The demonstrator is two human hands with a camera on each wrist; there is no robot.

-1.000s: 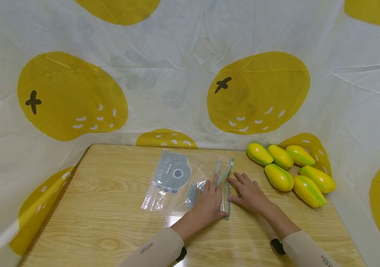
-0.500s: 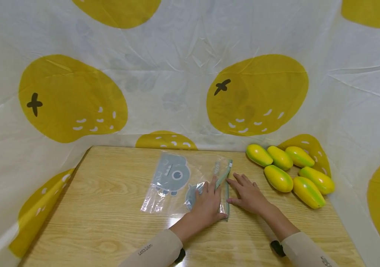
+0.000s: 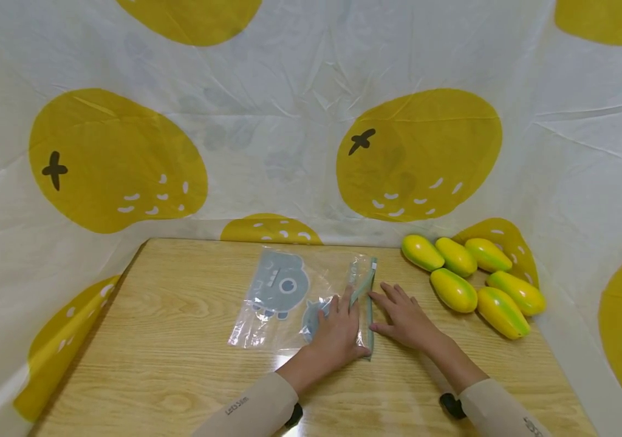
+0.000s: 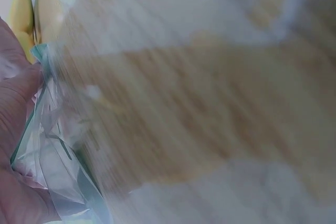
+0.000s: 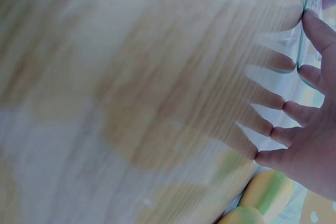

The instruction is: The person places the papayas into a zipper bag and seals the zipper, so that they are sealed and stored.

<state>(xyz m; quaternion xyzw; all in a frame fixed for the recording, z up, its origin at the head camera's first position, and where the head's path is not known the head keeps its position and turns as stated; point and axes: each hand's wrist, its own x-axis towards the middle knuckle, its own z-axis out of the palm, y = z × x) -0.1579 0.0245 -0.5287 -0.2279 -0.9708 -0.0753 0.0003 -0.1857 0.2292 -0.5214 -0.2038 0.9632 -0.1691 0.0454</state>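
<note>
A clear zip bag [image 3: 283,285] with blue-grey monster prints lies flat on the wooden table in the head view. Its green-edged mouth [image 3: 370,328] faces right, and a green strip slants across near the far end. My left hand [image 3: 335,328] rests on the bag beside the mouth, fingers extended, thumb at the near end of the green edge. Just right of the mouth is my right hand [image 3: 406,318], fingers spread. In the right wrist view its thumb and index fingertip touch the bag's green edge [image 5: 300,45], while the other fingertips rest on the table.
Several glossy yellow-green fruits [image 3: 453,290], papaya-like in shape, lie in a group at the table's back right. A white cloth [image 3: 267,152] printed with large yellow fruits hangs behind and along both sides of the wooden table [image 3: 180,352].
The far end of the bag's green edge has shifted slightly left. Both hands keep nearly the same places, and the head view has moved a little.
</note>
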